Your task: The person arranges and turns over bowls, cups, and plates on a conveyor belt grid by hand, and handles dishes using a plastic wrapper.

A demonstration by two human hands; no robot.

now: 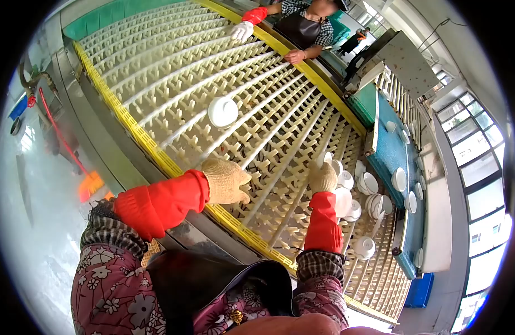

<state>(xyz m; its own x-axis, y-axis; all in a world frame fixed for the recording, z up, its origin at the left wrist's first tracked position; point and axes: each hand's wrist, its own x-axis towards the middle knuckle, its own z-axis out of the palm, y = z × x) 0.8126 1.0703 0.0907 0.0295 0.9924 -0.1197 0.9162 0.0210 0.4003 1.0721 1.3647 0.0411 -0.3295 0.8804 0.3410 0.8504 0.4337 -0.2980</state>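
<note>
My left hand [226, 180], in a tan work glove with a red sleeve cover, hovers over the near edge of the pegged conveyor [263, 139]. Its fingers are curved and parted, with nothing between them. On the right, my right hand [323, 177], gloved the same way, closes on a small white bowl [324, 158] at its fingertips; part of the grip is hidden. Several white bowls crowd beside that hand, among them a tilted bowl [368, 183] and an upside-down bowl [364, 248]. Another upside-down white bowl [222, 111] sits alone on the pegs beyond my left hand.
Yellow guard rails [131, 142] edge the conveyor. A blue belt [388, 145] at right carries several bowls. Across the conveyor, a co-worker in a dark apron [298, 32] rests one gloved hand [243, 31] and one other hand [295, 56] at the far rail.
</note>
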